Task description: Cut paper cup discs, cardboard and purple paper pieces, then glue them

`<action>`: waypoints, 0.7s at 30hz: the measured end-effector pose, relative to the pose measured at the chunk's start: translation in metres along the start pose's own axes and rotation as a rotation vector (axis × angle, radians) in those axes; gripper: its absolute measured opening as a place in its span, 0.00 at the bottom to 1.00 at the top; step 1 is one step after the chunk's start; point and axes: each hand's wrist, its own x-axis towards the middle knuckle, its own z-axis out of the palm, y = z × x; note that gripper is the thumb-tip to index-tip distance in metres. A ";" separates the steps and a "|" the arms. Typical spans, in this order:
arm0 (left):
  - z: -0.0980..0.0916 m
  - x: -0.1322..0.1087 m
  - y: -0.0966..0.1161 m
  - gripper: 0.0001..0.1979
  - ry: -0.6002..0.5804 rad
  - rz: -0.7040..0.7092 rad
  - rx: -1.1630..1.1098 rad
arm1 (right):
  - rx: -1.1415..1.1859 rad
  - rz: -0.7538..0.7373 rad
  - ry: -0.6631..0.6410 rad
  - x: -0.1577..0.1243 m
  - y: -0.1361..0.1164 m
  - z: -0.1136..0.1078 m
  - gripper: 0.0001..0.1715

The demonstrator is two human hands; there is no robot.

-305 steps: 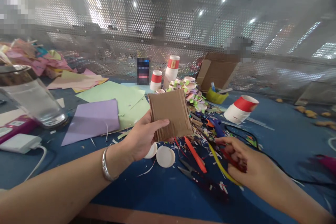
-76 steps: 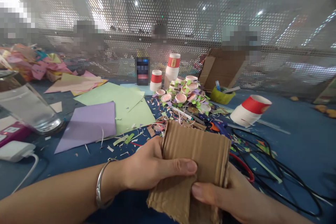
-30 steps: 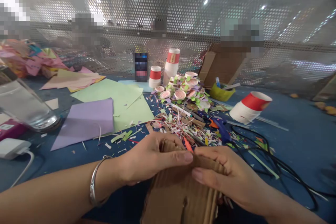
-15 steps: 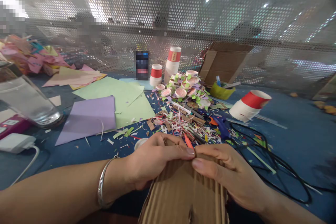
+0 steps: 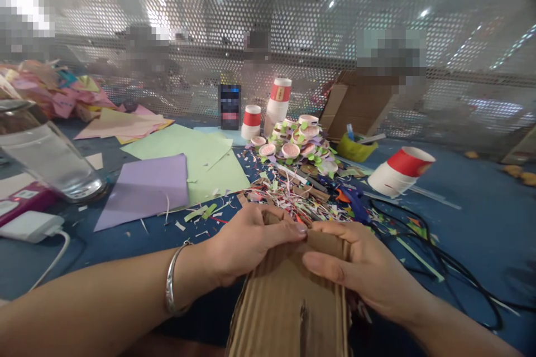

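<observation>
Both of my hands grip the far end of a corrugated cardboard piece [image 5: 288,301], which shows a dark slit in its surface. My left hand [image 5: 249,242], with a silver bangle on the wrist, presses its thumb on the top edge and curls its fingers behind. On the other side my right hand [image 5: 355,268] pinches the same edge, thumb in front and fingers over the top. The two thumbs are close together. Just beyond the fingers, paper and cardboard scraps [image 5: 288,189] lie heaped, with a bit of orange-red showing between them.
Purple paper [image 5: 146,189] and green paper [image 5: 209,173] lie at left, near a glass of water [image 5: 54,162] and a white charger [image 5: 31,227]. A blue glue gun [image 5: 358,203], black cable [image 5: 452,268] and tilted paper cups [image 5: 402,170] are right. Decorated discs [image 5: 291,150] are piled behind.
The cardboard's far edge has bent or shifted slightly under my fingers, and my right thumb sits a little lower from the edge. The view has moved a little.
</observation>
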 end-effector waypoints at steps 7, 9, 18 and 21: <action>-0.001 -0.001 0.003 0.21 -0.019 -0.036 -0.033 | 0.084 0.051 -0.103 -0.003 0.003 -0.001 0.26; 0.001 -0.004 0.003 0.20 -0.029 -0.066 0.005 | 0.059 0.045 -0.130 -0.006 0.005 0.000 0.25; 0.002 -0.014 -0.006 0.20 -0.152 -0.160 -0.116 | -0.010 -0.080 -0.020 -0.008 0.007 -0.004 0.17; 0.006 -0.013 -0.012 0.21 -0.146 -0.176 -0.190 | 0.037 -0.084 -0.038 -0.010 0.005 -0.002 0.11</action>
